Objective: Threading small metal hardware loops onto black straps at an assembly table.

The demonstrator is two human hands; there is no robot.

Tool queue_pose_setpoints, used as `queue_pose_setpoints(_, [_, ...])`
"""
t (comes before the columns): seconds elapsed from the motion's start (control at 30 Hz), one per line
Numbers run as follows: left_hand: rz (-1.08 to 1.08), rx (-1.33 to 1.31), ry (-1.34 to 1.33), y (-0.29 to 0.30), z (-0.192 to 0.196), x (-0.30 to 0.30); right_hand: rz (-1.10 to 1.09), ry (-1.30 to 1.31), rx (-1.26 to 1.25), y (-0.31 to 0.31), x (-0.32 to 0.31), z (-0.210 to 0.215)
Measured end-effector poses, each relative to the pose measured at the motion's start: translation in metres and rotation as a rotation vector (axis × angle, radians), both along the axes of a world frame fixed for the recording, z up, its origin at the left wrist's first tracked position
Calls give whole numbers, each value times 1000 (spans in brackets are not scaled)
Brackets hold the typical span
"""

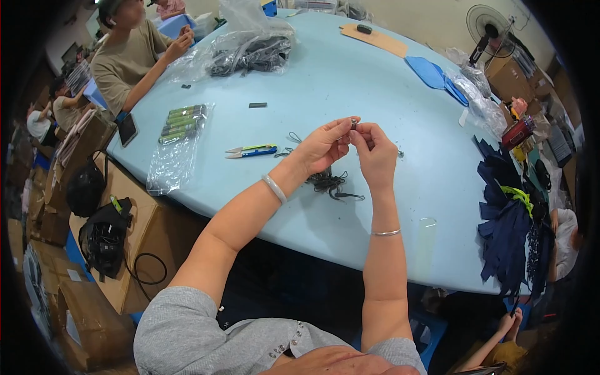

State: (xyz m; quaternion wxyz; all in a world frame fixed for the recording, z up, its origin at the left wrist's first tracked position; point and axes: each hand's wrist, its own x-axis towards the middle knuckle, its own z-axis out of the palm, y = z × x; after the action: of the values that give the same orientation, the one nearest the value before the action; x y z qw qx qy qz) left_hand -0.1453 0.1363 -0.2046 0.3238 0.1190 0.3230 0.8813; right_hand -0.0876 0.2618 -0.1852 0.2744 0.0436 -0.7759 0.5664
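Note:
Over the middle of the table, my left hand (327, 146) and my right hand (375, 152) meet with their fingertips pinched. Between them is a small dark piece (354, 124) with a shiny bit at its top; it is too small and covered for me to tell its kind. Below my hands a tangle of dark cords (327, 181) lies on the table, partly hidden by my left hand. A pair of thread snips (252, 151) with blue and yellow-green parts rests left of my left wrist, near a thin loop of cord (294, 137).
On the light blue table (300, 81) lie a clear bag with green-labelled packs (182, 124), a phone (127, 129), a small dark strip (257, 105) and a plastic bag of black items (253, 55). Navy strips (500, 219) drape the right edge. A co-worker (128, 59) sits at the far left.

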Motion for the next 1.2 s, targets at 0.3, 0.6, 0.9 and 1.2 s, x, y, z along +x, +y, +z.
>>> queue_pose_setpoints(0.3, [25,-71,44,1,-1,0,-64,-32,68,0,5,8])
queue_pose_setpoints(0.6, [45,-187,145,-3,-1,-2,3,-134,-47,8,4,10])
queue_pose_setpoints(0.9, [78,-237,198,-3,1,0,32,-160,-143,6,8,15])
queue_pose_setpoints(1.2, [135,-303,296,-7,3,0,230,-200,-383,9,7,13])
